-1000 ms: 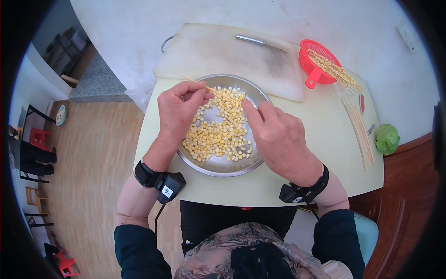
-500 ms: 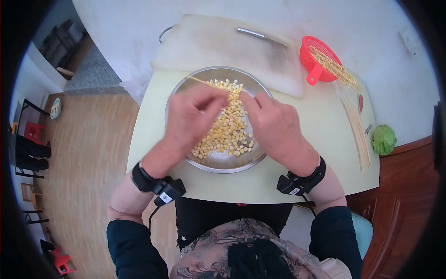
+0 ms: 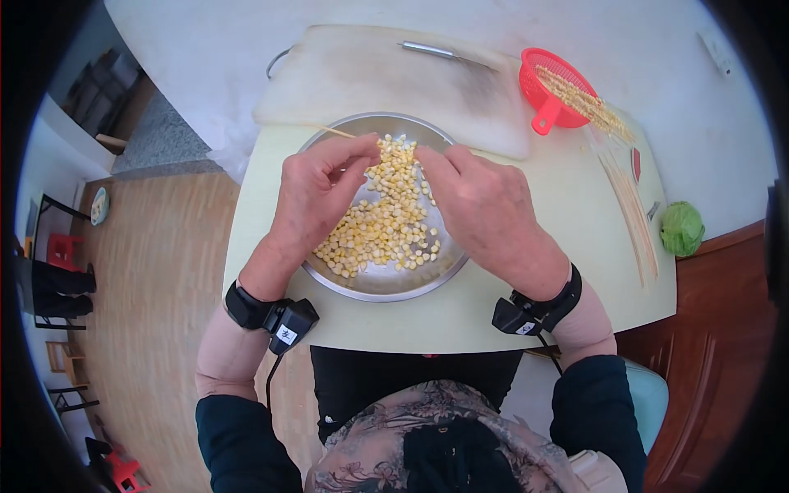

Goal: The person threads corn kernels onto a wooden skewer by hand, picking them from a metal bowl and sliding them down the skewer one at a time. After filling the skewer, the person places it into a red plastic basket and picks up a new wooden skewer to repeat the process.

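A round metal basin (image 3: 386, 289) holds many loose yellow corn kernels (image 3: 370, 234). Over its left side, my left hand (image 3: 319, 189) is closed in a pinch around a thin wooden skewer (image 3: 335, 131), whose pale end sticks out up and to the left past the rim. My right hand (image 3: 489, 205) hovers over the basin's right side with fingers bent together, its fingertips beside the kernels at the far end. Whatever those fingers pinch is hidden from view. A small gap separates the two hands' fingertips.
Behind the basin lies a white cutting board (image 3: 353, 74) with a metal-handled tool (image 3: 427, 49) on it. To the right are a red strainer (image 3: 542, 103) with corn-threaded skewers (image 3: 583, 103), bare skewers (image 3: 631, 209) and a green cabbage (image 3: 682, 228).
My left hand has shifted slightly left with the skewer, so the fingertips sit a little farther apart. The whole view has also moved slightly.
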The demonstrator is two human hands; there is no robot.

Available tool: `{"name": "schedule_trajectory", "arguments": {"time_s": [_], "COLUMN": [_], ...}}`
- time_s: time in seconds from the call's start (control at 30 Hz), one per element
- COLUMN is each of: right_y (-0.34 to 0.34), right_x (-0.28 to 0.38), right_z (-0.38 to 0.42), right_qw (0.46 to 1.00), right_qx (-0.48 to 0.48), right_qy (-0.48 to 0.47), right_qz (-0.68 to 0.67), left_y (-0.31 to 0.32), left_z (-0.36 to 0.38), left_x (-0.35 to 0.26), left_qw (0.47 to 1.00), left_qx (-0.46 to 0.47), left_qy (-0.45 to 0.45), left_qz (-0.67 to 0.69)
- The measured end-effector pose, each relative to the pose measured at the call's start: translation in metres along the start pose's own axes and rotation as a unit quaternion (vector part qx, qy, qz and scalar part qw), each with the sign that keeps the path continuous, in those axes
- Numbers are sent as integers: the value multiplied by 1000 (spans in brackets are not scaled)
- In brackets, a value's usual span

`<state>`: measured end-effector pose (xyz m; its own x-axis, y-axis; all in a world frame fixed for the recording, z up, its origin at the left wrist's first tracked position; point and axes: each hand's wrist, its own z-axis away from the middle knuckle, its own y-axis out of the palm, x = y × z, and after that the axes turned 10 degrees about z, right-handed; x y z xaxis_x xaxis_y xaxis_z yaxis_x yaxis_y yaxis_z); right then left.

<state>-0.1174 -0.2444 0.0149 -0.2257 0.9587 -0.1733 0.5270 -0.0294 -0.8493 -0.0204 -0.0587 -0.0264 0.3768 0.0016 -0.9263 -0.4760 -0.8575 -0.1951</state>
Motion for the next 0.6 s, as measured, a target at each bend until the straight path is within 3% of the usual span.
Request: {"name": "schedule_trajectory", "arguments": {"time_s": [0.4, 0.6], "right_y": [3, 3], "right_x": [2, 2], "right_z": [0, 1], "right_qw": [1000, 1000], "right_qx": [6, -4], "right_qy": [-9, -11], "right_qz": [22, 18], "left_y": [1, 0], "left_z": [0, -1], "left_x": [-2, -4], "left_qw": [992, 981], "left_qx": [116, 131], "left_qy": [52, -1], "left_qz": [11, 143]}}
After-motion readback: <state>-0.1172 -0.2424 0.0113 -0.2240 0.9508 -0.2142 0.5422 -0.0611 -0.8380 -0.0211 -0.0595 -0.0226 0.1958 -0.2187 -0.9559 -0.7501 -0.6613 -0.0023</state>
